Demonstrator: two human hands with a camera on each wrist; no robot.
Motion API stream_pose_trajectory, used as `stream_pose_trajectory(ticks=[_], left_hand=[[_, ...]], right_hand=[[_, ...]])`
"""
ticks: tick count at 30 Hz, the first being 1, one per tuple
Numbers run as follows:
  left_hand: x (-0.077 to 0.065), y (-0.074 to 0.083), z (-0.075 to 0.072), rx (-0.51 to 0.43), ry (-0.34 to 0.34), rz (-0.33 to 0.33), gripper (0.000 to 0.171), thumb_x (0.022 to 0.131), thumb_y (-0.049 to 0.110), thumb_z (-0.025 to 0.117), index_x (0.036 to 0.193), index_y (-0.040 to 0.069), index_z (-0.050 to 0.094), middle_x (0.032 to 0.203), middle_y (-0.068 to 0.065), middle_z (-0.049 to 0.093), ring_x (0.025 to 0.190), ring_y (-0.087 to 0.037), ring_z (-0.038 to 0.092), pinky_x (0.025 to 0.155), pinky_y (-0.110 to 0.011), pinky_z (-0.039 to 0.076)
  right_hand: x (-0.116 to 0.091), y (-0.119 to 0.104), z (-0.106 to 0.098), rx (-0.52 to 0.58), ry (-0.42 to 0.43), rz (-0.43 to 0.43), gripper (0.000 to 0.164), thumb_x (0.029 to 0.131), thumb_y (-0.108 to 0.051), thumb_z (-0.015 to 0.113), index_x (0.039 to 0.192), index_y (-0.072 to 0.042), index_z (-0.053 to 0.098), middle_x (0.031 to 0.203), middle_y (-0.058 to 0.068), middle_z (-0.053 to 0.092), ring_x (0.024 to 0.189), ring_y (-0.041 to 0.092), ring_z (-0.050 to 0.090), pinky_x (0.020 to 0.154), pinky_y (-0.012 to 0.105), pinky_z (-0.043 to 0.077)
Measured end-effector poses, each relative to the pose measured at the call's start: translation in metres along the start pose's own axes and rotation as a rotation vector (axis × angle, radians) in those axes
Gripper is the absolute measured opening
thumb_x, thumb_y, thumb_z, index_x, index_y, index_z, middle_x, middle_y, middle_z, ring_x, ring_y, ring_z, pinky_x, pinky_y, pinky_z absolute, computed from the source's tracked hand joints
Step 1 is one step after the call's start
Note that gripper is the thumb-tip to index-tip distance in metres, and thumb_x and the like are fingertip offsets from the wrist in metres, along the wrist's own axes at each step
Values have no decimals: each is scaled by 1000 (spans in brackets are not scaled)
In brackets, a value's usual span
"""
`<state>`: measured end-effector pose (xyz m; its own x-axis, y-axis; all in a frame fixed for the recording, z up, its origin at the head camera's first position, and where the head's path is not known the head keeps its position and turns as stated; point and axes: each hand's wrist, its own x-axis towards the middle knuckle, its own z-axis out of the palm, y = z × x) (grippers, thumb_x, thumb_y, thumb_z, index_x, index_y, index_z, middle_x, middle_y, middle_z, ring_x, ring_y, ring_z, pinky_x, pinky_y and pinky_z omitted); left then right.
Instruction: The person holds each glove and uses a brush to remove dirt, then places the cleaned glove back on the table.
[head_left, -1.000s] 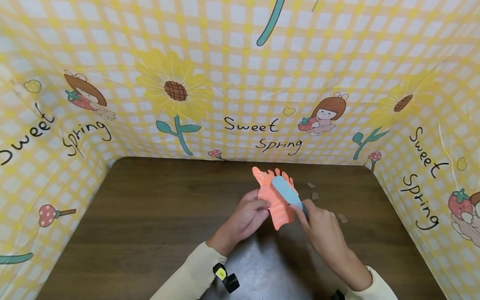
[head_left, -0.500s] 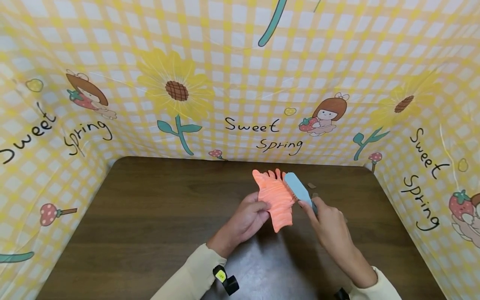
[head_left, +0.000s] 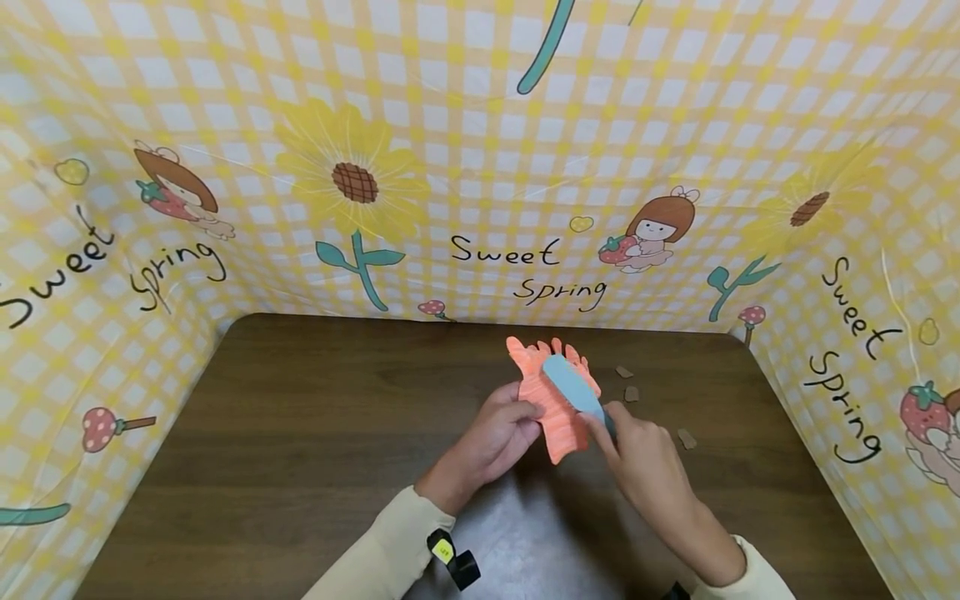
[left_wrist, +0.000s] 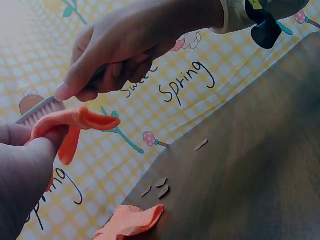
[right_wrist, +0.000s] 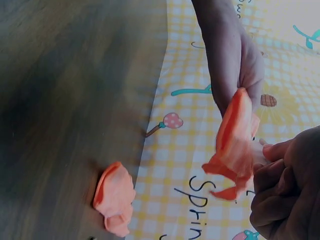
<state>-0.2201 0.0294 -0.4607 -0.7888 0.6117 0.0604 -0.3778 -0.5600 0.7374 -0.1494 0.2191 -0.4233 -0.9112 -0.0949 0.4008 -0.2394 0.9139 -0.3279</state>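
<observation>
In the head view, my left hand [head_left: 491, 433] pinches a coral-orange knitted glove [head_left: 558, 425] by its left edge, thumb in front, and holds it above the table. My right hand [head_left: 648, 458] grips the handle of a light blue brush [head_left: 572, 383]. The brush head lies slantwise across the front of the glove, its back toward the head camera. Pale bristles show in the left wrist view, where the brush [left_wrist: 40, 110] is against the folded glove [left_wrist: 60, 120]. A second orange piece [right_wrist: 116, 197], likely another glove, lies on the table in the right wrist view.
Several small brown flakes [head_left: 632, 393] lie on the dark wooden table [head_left: 300, 442], right of the glove. A yellow checked cloth [head_left: 480, 167] with printed flowers walls in the table at the back and both sides.
The brush went right to the glove's edge half a second ago, then came back left over its front. My left hand has barely moved and keeps holding the glove.
</observation>
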Motion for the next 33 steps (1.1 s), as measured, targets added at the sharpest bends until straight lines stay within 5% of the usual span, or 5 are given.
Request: stream_pose_trajectory(ticks=[5, 13, 22, 26, 33], left_hand=[[-1, 0, -1, -3, 4, -22, 60, 97, -13, 31, 156, -11, 19, 166, -22, 25, 150, -27, 30, 117, -35, 38], [2, -4, 0, -5, 9, -15, 60, 96, -14, 31, 155, -13, 20, 164, -25, 27, 144, -24, 36, 108, -27, 46], [-1, -4, -1, 3, 41, 20, 58, 95, -15, 31, 153, -12, 23, 156, -22, 37, 137, -21, 43, 109, -32, 45], [0, -2, 0, -4, 35, 27, 55, 98, -13, 32, 152, -11, 25, 150, -17, 42, 132, -18, 47, 107, -29, 47], [3, -1, 3, -7, -27, 4, 62, 98, -14, 30, 159, -7, 17, 166, -19, 27, 148, -23, 32, 112, -28, 43]], right_hand=[[2, 8, 1, -3, 11, 15, 23, 95, -26, 73, 93, -5, 63, 55, -6, 40, 50, 12, 41, 48, 28, 37], [5, 16, 1, 12, 11, 72, 29, 98, -32, 69, 91, -5, 63, 56, -2, 49, 51, 12, 43, 48, 28, 38], [7, 23, -7, 39, -6, 183, 33, 105, -35, 59, 98, -3, 63, 60, 0, 46, 50, 15, 43, 46, 28, 36], [2, 10, -6, 64, -30, 110, 25, 101, -30, 65, 97, -5, 64, 58, -5, 40, 50, 11, 40, 47, 25, 34], [-5, -4, -2, 29, -48, 4, 21, 98, -24, 69, 92, -6, 60, 57, -10, 30, 48, 5, 31, 44, 21, 26]])
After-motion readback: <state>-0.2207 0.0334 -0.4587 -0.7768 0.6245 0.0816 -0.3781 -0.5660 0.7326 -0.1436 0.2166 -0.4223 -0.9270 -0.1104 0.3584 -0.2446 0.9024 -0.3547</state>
